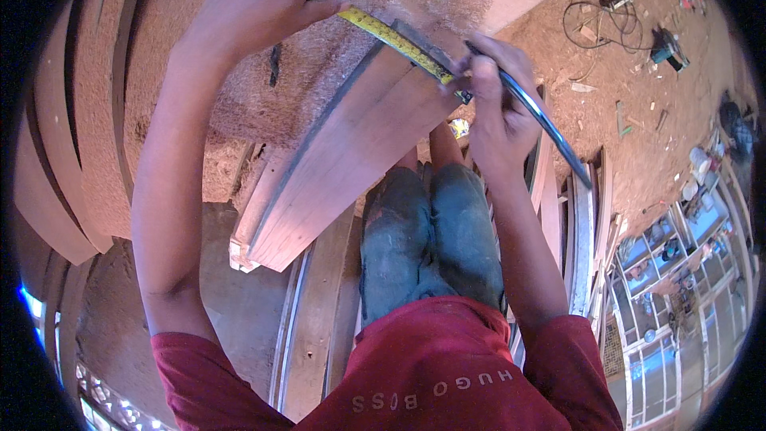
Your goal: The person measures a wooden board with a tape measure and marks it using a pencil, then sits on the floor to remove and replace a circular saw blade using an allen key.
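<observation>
Your left hand, at about 11 o'clock, pinched one end of the tape between thumb and finger, with a dark piece just showing at the grip. Your right hand, toward 2 o'clock, held a dark, shiny stick, perhaps a pencil, while its fingertips were close by the tape's other end; blur hid whether they touched it. The board lay from 7 o'clock up toward 1 o'clock, and the tape crossed its far end at 12 o'clock, running down toward 4 o'clock.

To measure well here, you needed the tape taut and flat, since any sag or twist would likely have spoiled the reading. You did best to set it square to the board's long edge, as a slant would have read too long. Your left hand's job was to anchor its end without creeping; your right hand's, to steady the other end, with the stick clear of the marks. A look from straight above would have helped, as would brushing away any sawdust beneath the tape.
</observation>
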### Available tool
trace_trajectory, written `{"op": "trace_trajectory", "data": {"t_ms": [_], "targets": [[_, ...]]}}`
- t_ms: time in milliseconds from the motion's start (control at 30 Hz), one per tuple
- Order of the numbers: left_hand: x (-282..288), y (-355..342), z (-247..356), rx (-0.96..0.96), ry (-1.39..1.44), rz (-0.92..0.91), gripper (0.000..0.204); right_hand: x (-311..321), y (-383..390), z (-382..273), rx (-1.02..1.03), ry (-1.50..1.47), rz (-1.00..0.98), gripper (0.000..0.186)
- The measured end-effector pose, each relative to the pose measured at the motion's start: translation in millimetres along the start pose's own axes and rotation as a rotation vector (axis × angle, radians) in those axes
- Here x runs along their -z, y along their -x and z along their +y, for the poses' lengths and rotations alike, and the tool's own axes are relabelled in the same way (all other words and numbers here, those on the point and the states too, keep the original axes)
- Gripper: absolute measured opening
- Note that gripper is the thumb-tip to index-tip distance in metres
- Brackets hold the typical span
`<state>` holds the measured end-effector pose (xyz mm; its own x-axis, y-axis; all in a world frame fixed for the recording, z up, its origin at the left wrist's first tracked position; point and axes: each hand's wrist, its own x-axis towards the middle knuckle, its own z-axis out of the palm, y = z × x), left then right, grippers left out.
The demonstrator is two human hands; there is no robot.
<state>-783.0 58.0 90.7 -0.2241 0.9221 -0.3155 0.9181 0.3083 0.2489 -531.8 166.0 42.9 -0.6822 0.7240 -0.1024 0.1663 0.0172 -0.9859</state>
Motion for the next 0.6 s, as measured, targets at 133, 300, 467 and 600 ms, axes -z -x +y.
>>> {"op": "trace_trajectory", "data": {"t_ms": [133,300,467,600], "targets": [[9,-1,-1,0.076,0.006,-0.113,0.022,-24,-12,2,-0.043,-0.029,-0.052,0.015],[7,-5,-3,0.074,-0.004,-0.159,0.022,-34,-18,6,-0.067,0.007,-0.068,0.012],[7,-5,-4,0.054,0.033,-0.113,0.022,-35,-20,12,-0.01,0.123,-0.102,0.014],[14,-2,1,0.082,0.028,-0.125,0.021,-37,-17,15,-0.103,0.105,-0.098,0.014]]}}
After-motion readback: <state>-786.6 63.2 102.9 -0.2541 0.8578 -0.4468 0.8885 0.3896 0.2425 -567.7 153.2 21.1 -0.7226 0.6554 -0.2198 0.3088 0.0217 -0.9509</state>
